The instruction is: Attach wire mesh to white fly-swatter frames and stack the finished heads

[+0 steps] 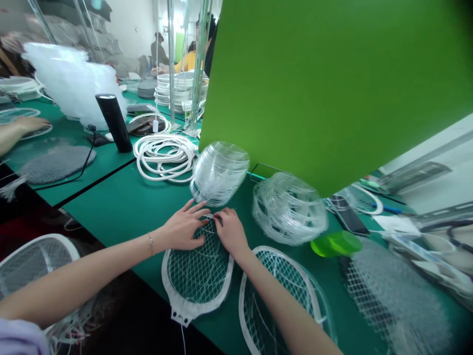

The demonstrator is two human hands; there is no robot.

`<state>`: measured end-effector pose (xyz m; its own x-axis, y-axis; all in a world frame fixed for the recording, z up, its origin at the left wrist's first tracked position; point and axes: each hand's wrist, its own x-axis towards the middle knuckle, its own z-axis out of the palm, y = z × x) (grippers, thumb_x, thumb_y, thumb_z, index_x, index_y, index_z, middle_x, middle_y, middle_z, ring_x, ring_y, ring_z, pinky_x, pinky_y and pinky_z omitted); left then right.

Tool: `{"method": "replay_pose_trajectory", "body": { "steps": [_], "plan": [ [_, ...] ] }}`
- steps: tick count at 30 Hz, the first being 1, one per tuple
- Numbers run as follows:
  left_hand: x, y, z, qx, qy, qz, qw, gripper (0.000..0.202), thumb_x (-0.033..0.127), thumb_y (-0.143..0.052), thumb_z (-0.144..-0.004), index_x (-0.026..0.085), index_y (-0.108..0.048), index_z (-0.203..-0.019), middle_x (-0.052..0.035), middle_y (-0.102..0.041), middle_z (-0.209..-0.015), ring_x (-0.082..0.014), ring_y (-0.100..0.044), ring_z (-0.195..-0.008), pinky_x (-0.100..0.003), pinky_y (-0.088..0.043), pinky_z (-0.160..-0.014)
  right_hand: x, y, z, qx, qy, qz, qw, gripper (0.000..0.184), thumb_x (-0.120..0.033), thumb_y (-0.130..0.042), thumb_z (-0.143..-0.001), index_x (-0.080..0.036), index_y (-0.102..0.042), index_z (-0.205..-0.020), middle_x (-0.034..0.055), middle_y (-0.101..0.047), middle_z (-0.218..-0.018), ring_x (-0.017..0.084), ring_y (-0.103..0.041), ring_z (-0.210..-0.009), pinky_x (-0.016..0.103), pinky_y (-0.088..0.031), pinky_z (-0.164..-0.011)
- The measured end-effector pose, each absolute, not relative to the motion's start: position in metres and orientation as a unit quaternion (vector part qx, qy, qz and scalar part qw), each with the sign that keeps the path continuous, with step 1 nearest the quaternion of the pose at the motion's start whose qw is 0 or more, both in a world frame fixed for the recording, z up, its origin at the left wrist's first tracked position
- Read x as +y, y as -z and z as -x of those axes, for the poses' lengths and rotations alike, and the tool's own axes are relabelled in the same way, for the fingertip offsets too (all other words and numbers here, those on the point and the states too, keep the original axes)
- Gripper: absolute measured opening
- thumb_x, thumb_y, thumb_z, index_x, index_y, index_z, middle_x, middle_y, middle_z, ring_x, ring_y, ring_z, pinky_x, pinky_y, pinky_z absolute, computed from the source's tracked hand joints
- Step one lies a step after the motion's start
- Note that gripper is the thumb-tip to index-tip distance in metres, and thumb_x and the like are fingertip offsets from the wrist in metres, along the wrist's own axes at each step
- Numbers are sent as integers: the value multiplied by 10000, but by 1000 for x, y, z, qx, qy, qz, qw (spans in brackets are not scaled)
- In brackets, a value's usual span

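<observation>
Overhead, a long workbench (111,197) with a green mat top runs from the bottom of the frame toward the upper left, and a bright green board (314,84) fills the upper right. Along the bench lie coiled white plastic rims (164,158), two bundles of clear plastic rings (219,172), a black cylindrical flask (114,123) and a green plastic dish (336,244). At the far upper left, a co-worker's hand (27,125) rests on another mesh frame, and a person in a yellow top (188,61) sits in the distance beyond white stacks.

Centred low in the frame, a white fly-swatter racket (197,266) lies flat on the mat, its oval rim around a dark green wire mesh, with loose pale strands across it. The left hand (181,227) sits on its upper edge, fingers spread and curved over the mesh. The right hand (231,231) lies just beside it, its fingertips (218,215) closed together on a thin pale strip at the top of the racket.
</observation>
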<state>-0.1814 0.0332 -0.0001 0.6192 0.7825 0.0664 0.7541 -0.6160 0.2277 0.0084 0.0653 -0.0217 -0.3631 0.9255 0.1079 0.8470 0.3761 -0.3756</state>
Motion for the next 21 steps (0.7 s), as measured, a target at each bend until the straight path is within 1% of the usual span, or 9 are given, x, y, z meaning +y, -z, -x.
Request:
{"method": "replay_pose_trajectory", "body": {
  "steps": [3,7,11,13,15,17,18,19,21],
  "plan": [
    [34,2,181,427,-82,-897,82,429,405,-572,-895,184,-686,-1244,-82,-523,-1489,-326,-369,-1446,-508,-135,-1249,61,22,-6,-813,-117,554,134,229,-168,-500,-980,-166,-729,-995,89,-691,-1018,233,-585,-1013,321,-451,-891],
    [34,4,180,419,-90,-900,82,430,390,-581,-883,166,-686,-1235,-96,-572,-1429,-325,-442,-1384,-509,-146,-1243,59,18,-1,-820,-99,555,102,247,-184,-490,-974,-150,-735,-966,112,-687,-1009,253,-579,-1023,344,-451,-864],
    [34,3,180,410,-86,-904,85,440,378,-584,-866,161,-672,-1239,-96,-610,-1368,-302,-534,-1285,-489,-177,-1232,67,3,0,-841,-102,527,65,196,-191,-556,-912,-158,-748,-884,116,-680,-985,257,-584,-999,348,-456,-827],
    [35,1,180,410,-79,-905,86,462,387,-577,-867,155,-660,-1258,-99,-619,-1359,-294,-567,-1238,-480,-199,-1222,65,-7,-3,-847,-109,518,51,162,-223,-599,-880,-170,-750,-904,112,-677,-991,259,-588,-988,354,-462,-823],
    [35,0,181,410,-69,-906,86,485,411,-563,-879,149,-651,-1277,-106,-621,-1363,-298,-571,-1227,-482,-206,-1213,49,-17,-8,-848,-116,512,71,191,-258,-615,-873,-176,-734,-997,111,-667,-1029,262,-582,-1010,363,-467,-850],
    [35,-2,182,410,-57,-906,85,496,436,-539,-901,149,-646,-1290,-105,-612,-1385,-302,-557,-1241,-485,-202,-1207,16,-20,-13,-844,-137,499,138,226,-291,-602,-886,-173,-692,-1057,105,-649,-1034,255,-579,-1005,365,-474,-859],
    [35,-3,182,410,-51,-907,85,497,442,-524,-914,151,-642,-1298,-100,-602,-1403,-301,-546,-1253,-483,-198,-1206,-6,-19,-15,-841,-154,487,179,209,-309,-596,-892,-171,-672,-1030,93,-642,-995,244,-585,-965,360,-482,-839],
    [35,-4,182,410,-46,-907,84,500,446,-513,-923,151,-638,-1307,-94,-589,-1422,-299,-536,-1264,-478,-192,-1206,-29,-16,-16,-842,-173,471,200,190,-330,-621,-874,-172,-655,-973,77,-634,-933,234,-592,-901,349,-492,-785],
    [35,-5,181,409,-34,-908,83,514,456,-506,-930,146,-631,-1319,-91,-567,-1450,-298,-521,-1277,-463,-189,-1204,-71,-7,-16,-855,-170,449,196,168,-293,-712,-786,-180,-624,-873,46,-617,-841,227,-589,-800,350,-492,-711]
  ]
}}
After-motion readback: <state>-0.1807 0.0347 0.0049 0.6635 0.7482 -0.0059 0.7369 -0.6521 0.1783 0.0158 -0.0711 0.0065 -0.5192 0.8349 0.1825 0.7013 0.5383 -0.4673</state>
